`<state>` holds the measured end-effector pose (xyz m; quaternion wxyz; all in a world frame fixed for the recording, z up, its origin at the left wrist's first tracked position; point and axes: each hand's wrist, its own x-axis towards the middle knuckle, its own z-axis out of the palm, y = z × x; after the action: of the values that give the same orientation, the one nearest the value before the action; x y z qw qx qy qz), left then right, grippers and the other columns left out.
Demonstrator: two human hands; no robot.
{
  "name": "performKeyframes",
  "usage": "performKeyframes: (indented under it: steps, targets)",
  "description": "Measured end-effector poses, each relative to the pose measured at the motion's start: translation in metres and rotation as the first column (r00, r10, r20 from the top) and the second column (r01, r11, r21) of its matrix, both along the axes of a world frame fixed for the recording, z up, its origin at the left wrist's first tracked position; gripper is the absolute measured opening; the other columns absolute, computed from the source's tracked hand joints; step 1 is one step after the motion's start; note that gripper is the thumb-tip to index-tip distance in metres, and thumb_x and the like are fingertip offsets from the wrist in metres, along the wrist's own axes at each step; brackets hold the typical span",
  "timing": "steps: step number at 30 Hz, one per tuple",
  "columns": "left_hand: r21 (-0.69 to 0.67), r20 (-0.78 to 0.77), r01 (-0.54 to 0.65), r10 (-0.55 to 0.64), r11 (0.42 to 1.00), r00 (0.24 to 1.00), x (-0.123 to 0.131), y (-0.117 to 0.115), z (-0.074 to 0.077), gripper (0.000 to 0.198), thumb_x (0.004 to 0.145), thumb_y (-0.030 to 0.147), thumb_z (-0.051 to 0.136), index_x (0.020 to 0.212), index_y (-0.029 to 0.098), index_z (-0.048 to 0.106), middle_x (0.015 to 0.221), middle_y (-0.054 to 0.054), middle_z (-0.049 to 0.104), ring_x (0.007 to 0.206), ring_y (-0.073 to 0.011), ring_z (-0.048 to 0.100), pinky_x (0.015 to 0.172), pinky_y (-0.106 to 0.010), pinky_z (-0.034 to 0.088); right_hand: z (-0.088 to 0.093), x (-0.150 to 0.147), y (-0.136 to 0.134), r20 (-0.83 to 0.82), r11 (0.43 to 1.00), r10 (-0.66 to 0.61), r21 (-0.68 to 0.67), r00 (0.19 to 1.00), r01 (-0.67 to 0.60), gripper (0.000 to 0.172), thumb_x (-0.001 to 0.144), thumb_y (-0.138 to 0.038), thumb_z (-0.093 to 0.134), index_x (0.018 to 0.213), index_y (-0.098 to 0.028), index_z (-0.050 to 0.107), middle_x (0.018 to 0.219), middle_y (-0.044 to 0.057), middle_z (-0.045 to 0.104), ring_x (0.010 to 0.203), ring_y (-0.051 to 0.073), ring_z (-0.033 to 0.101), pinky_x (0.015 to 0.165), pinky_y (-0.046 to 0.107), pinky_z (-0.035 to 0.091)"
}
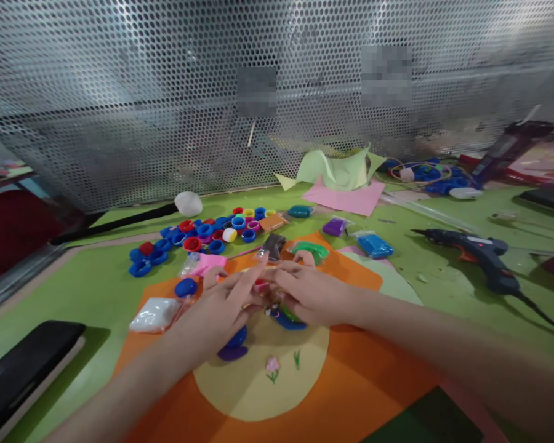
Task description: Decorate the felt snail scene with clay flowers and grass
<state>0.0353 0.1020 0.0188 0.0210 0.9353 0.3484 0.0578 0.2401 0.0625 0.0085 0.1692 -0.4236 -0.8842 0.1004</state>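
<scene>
My left hand (pixel 233 301) and my right hand (pixel 311 294) meet fingertip to fingertip over the top of a pale yellow paper circle (pixel 258 397). A small pinkish-red piece (pixel 261 283) shows between the bent fingers; its kind is mostly hidden. Under my right hand lies a blue and green clay figure (pixel 290 317) with googly eyes, partly covered. Beside my left hand, a blue and purple clay shape (pixel 234 346) sits on the circle. Lower down are a pink clay flower (pixel 272 365) and a green clay sprig (pixel 297 359). The circle rests on orange paper (pixel 364 381).
Clay packets surround the orange paper, including white (pixel 154 314), blue (pixel 375 244) and purple (pixel 335 226) ones. Bottle caps (pixel 205 231) cluster behind. A glue gun (pixel 480 249) lies right, a black phone-like object (pixel 32 369) left. A perforated metal panel (pixel 189 104) stands at the back.
</scene>
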Motion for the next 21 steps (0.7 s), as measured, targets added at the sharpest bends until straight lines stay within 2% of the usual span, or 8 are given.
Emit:
performKeyframes:
  steps: [3,8,15,21]
  targets:
    - [-0.003,-0.006,-0.061,0.061,0.998,0.998,-0.0038,0.0017,-0.0027,0.053,0.084,0.027,0.039,0.135,0.024,0.027,0.109,-0.009,0.060,0.089,-0.0246,0.060,0.054,-0.025,0.047,-0.0003,0.0007,0.0003,-0.001,1.000,0.001,0.005,1.000,-0.001,0.027,0.077,-0.004,0.041,0.102,-0.010,0.049,0.092,0.015,0.065,0.108,0.027,0.048,0.089,0.049,0.028]
    - [-0.017,0.017,0.020,-0.019,1.000,1.000,-0.0036,0.0012,0.0018,0.051,0.084,0.021,0.038,0.133,0.027,0.028,0.107,-0.006,0.060,0.086,-0.0216,0.061,0.069,-0.029,0.049,0.0003,0.0014,-0.0004,-0.020,1.000,-0.006,0.013,1.000,0.006,0.034,0.076,-0.003,0.041,0.108,-0.012,0.046,0.089,0.013,0.065,0.105,0.026,0.048,0.087,0.050,0.029]
    - [-0.052,-0.032,-0.032,0.031,0.998,0.999,-0.0044,0.0008,0.0000,0.058,0.083,0.019,0.035,0.137,0.030,0.018,0.116,-0.006,0.056,0.087,-0.0234,0.062,0.057,-0.027,0.049,-0.0007,0.0047,0.0008,-0.049,0.999,-0.022,0.023,0.999,0.023,0.034,0.074,-0.006,0.042,0.106,-0.014,0.045,0.087,0.013,0.061,0.098,0.026,0.049,0.076,0.042,0.037]
    - [-0.055,-0.032,-0.023,0.022,0.998,0.999,-0.0051,0.0001,0.0000,0.054,0.084,0.020,0.034,0.136,0.026,0.024,0.119,-0.009,0.055,0.090,-0.0230,0.062,0.063,-0.028,0.050,0.0001,0.0032,-0.0001,-0.057,0.999,-0.024,0.023,0.998,0.025,0.029,0.073,-0.005,0.042,0.100,-0.013,0.048,0.083,0.012,0.060,0.092,0.025,0.051,0.074,0.041,0.040]
